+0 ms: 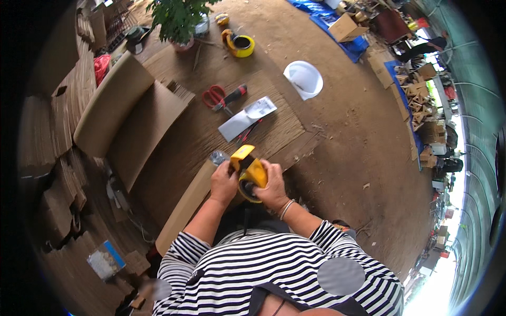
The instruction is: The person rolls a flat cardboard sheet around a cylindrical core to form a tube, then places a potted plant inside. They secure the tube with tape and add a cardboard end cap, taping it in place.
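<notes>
In my right hand point(272, 188) is a yellow tape dispenser point(255, 171), held in front of my body with its roll toward me. My left hand point(224, 184) is closed beside the dispenser's front; what its fingers pinch is too small to make out. Below it lies a long, narrow cardboard box point(185, 208), which slants down to the left under my left forearm. A clear, shiny bit of plastic point(219, 157) shows at the box's far end, touching or close to the left fingers.
Ahead on a cardboard sheet point(282, 113) lie red-handled scissors point(213, 98), a cutter-like tool point(235, 95) and a white labelled packet point(247, 118). Farther off are a yellow tape roll point(244, 47), a potted plant point(182, 21) and a white bucket point(304, 77). Flattened cardboard point(137, 121) is stacked at left.
</notes>
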The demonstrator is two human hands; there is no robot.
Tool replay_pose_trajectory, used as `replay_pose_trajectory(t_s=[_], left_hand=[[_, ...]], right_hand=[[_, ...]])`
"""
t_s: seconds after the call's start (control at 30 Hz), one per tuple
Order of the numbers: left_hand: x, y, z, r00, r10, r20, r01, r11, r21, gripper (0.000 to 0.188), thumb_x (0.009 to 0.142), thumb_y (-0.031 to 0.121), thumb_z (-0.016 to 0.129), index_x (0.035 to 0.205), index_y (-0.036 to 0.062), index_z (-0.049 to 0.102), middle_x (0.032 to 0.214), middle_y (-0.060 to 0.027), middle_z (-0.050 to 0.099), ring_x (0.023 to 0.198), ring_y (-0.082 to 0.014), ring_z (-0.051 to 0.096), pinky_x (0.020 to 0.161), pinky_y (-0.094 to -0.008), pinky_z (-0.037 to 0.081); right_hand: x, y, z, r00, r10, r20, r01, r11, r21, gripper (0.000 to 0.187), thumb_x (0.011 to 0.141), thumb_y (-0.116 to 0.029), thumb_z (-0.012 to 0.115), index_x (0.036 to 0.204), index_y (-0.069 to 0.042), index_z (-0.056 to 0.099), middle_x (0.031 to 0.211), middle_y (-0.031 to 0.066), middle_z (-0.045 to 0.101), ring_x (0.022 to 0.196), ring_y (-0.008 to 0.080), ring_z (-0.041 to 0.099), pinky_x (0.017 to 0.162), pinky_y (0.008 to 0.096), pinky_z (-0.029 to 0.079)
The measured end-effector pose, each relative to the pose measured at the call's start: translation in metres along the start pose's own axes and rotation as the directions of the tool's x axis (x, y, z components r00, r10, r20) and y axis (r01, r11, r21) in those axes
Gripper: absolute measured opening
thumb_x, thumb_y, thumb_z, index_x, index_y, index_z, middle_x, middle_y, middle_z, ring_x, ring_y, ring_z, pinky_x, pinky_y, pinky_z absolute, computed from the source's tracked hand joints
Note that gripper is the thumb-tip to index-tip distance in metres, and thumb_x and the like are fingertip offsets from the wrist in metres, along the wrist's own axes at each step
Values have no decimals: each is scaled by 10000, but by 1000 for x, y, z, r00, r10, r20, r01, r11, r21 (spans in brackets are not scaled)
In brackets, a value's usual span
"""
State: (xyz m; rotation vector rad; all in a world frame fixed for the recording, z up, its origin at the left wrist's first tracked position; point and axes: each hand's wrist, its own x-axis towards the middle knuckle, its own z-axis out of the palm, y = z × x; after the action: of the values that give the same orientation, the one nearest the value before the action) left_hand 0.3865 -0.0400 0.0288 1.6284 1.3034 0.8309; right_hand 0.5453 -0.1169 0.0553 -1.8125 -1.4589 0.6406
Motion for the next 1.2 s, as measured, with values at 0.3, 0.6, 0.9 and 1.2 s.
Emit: replay_pose_trajectory(t_s=[0.3, 0.6, 0.9, 1.2], left_hand=[[-8, -14, -26, 999, -18, -27, 17, 999, -33, 120, 823, 17, 656, 939, 40, 638, 882, -159, 678, 835, -352, 680, 733, -411, 539], [-4, -58, -63, 921, -386, -53, 317, 822, -472, 77, 950, 93, 630, 907, 30, 643, 762, -19, 611, 649, -104, 570, 584, -266, 485], [18, -89, -70, 905, -398, -151, 380, 915, -134, 146, 923, 174, 682, 891, 31, 681, 766, -10, 663, 723, -93, 593, 685, -261, 482], [41, -111, -52, 867, -483, -121, 492, 869, 60, 224, 851, 291, 764, 909, 75, 745, 864, -67, 741, 810, -172, 695, 758, -322, 534]], right_hand=[[12, -29, 4, 845, 304, 439, -406, 900, 159, 787, 717, -236, 808, 1386, -39, 442, 1185, 200, 653, 1128, 314, 645, 982, 385, 486], [-43, -39, -1, 960, -23, 279, 48, 995, -83, 800, 671, -161, 804, 1394, -126, 463, 1135, 198, 668, 986, 390, 680, 834, 433, 575], [-41, -21, 13, 962, -37, 272, 106, 964, -244, 927, 677, -193, 792, 1498, -201, 360, 1083, 150, 666, 909, 360, 688, 761, 415, 585], [-25, -10, 29, 939, 125, 321, 8, 924, -383, 938, 691, -253, 778, 1515, -209, 332, 1053, 160, 666, 905, 376, 684, 757, 453, 580]])
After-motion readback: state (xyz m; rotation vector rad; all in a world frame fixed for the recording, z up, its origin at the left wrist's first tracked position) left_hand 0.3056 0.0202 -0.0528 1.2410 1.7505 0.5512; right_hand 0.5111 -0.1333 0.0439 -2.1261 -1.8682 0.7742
